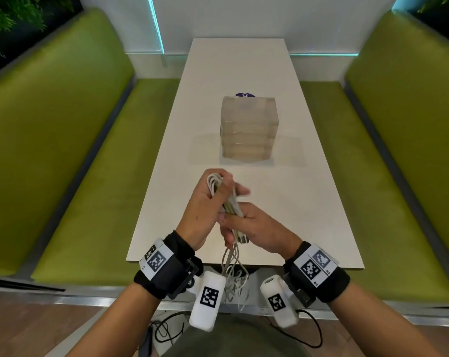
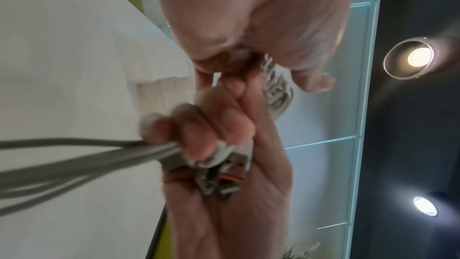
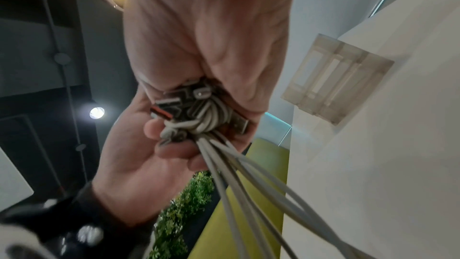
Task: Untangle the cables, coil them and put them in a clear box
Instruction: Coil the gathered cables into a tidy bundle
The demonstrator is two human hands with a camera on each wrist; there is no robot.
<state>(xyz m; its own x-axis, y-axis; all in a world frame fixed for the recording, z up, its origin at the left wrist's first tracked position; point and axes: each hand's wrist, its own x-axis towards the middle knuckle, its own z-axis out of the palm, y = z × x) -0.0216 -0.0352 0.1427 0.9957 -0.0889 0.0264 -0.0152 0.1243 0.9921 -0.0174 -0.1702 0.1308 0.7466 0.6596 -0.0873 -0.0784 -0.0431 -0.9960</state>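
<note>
The left hand [image 1: 205, 210] and right hand [image 1: 259, 228] are both clamped around the bundle of white cables [image 1: 229, 202], held above the table's [image 1: 308, 202] near edge. Loose cable ends are left hanging below that edge. The clear box [image 1: 249, 127] is stood at the table's middle.

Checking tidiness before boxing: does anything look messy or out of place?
Yes. Loose loops of the white cable bundle dangle off the white table's near edge, uncoiled, below the left hand and right hand gripping it.

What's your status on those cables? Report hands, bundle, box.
Left hand grips the looped white cables. Right hand pinches the bundle's plug ends; loose strands hang off the table edge. Clear boxes stacked ahead, nothing in the way.
</note>
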